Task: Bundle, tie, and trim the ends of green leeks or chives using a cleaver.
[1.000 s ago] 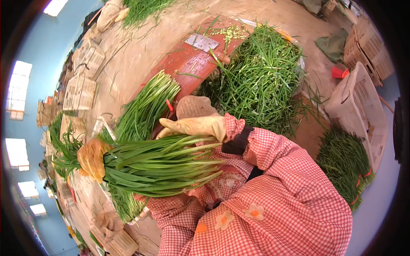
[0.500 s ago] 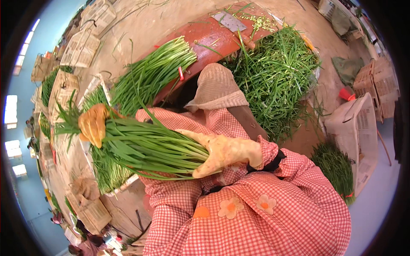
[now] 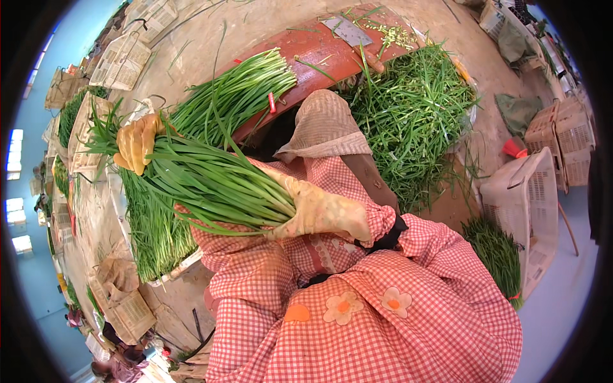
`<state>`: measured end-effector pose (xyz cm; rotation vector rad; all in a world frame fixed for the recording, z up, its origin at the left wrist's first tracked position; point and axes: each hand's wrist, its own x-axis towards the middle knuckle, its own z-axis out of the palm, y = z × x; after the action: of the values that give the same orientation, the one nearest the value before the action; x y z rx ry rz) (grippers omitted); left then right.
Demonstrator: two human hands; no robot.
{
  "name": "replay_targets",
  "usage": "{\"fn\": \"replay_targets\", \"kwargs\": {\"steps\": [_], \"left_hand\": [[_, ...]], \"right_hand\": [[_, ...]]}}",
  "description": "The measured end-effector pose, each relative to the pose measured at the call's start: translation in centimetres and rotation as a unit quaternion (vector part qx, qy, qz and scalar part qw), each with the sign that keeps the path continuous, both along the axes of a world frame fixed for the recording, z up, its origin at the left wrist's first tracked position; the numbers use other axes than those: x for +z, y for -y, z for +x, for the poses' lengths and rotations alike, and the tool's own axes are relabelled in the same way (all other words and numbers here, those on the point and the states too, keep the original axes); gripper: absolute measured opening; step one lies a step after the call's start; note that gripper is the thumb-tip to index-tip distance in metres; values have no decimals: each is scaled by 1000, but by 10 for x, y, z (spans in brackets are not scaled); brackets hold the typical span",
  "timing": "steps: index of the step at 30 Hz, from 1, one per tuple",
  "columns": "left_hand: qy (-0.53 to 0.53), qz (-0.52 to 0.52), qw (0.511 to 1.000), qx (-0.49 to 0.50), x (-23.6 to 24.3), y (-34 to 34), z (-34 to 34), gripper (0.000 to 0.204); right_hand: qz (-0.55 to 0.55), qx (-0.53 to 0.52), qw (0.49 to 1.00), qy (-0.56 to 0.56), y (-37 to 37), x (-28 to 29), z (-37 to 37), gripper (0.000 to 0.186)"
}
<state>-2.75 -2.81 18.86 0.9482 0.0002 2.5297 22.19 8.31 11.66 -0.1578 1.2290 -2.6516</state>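
Observation:
Across my lap I hold a thick bunch of garlic chives [image 3: 217, 185], its leafy tips to the left and pale stems to the right. My left hand [image 3: 138, 143], in an orange-yellow rubber glove, is closed round the leaf end. In a cream glove, my right hand [image 3: 325, 210] wraps the stem end, with the cut ends hidden inside it. Just beyond, a second bunch of chives [image 3: 239, 96] lies on a red board [image 3: 313, 73], with a red-and-white tie [image 3: 272, 102] by it. A cleaver [image 3: 348, 30] rests farther along, beside chopped stem bits.
A heap of loose green trimmings [image 3: 408, 121] spreads right of my knee. More chives [image 3: 156, 236] fill a crate at the left. Chives [image 3: 495, 255] lie beside a tipped white crate [image 3: 539, 217] at right. Plastic crates [image 3: 121, 60] line the far left, with people at lower left.
My right hand and the bunch's stem end have shifted left and up a little. My left hand still grips the leaf end, slightly higher.

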Motion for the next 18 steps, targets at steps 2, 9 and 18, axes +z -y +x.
{"fn": "replay_targets", "kwargs": {"steps": [2,9,18], "left_hand": [[-22,19,999,-20,1,-3,-5,40],[-130,113,979,-107,5,-43,-31,40],[-243,262,920,-159,12,-97,-25,40]], "right_hand": [[-19,3,1000,-6,-8,4,-2,100],[-65,-7,996,-57,-31,18,0,92],[79,-63,992,-71,-42,-33,11,69]]}}
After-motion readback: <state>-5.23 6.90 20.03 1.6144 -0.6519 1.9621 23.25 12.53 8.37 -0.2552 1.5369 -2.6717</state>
